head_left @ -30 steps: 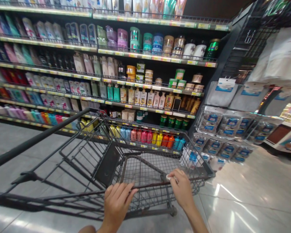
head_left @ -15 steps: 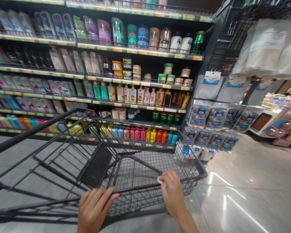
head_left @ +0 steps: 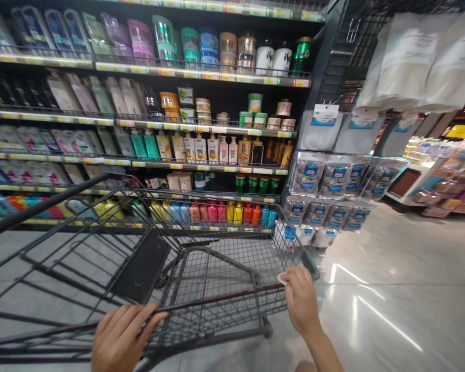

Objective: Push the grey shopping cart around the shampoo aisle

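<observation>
A dark wire shopping cart [head_left: 232, 295] stands sideways before me, and nothing lies in its basket. My left hand [head_left: 120, 333] is closed over the near top rail, left of the middle, with the fingers on top and the thumb along the near side. Farther right, close to the basket's right corner, my right hand [head_left: 302, 299] is closed at the same rail. A small white wad [head_left: 282, 278], like a folded tissue, pokes out from its fingertips and rests against the rail. Most of the wad is hidden by the fingers.
Behind the cart runs a shelf [head_left: 201, 124] of bottles and jars. At its right end hang packaged goods [head_left: 309, 173] and white bags [head_left: 406, 62]. Pale shiny floor [head_left: 403, 268] spreads to the right. A display of packs [head_left: 445, 181] stands farther back.
My right hand has slid right along the rail with the white wad, toward the corner. My left hand has shifted left. The view has moved slightly right.
</observation>
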`<state>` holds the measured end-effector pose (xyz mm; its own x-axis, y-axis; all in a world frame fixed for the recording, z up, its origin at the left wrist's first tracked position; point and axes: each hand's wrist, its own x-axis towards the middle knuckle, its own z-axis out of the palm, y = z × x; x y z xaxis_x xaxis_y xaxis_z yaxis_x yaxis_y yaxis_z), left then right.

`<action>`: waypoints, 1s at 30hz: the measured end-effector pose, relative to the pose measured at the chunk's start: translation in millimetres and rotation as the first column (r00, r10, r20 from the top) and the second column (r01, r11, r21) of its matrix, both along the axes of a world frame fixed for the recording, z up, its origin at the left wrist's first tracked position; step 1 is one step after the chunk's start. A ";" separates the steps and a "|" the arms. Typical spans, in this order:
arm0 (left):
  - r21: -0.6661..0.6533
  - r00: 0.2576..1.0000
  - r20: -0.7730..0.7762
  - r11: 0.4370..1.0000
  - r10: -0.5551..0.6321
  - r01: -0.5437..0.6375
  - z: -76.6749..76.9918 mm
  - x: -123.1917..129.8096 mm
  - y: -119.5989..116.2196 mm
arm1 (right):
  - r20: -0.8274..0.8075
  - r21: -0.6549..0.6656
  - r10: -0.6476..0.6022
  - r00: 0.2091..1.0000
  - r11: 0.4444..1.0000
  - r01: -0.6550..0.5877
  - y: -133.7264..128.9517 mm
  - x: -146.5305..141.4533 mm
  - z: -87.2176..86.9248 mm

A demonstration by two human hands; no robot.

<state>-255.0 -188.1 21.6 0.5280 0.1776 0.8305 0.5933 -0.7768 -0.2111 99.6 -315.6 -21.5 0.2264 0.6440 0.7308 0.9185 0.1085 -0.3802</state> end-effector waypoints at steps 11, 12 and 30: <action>0.041 0.998 -0.061 0.999 0.012 -0.009 -3.5 -1.8 9.9 | -0.088 0.146 -0.296 0.951 0.941 0.306 3.5 2.3 -20.7; 0.049 0.998 -0.066 0.999 0.010 -0.006 -3.2 -1.2 10.5 | -0.070 0.153 -0.337 0.939 0.926 0.344 4.6 0.4 -21.4; -0.143 0.994 0.070 0.987 0.090 -0.079 -3.1 28.7 9.5 | -0.291 0.227 -0.252 0.923 0.919 0.322 51.0 -89.2 -11.2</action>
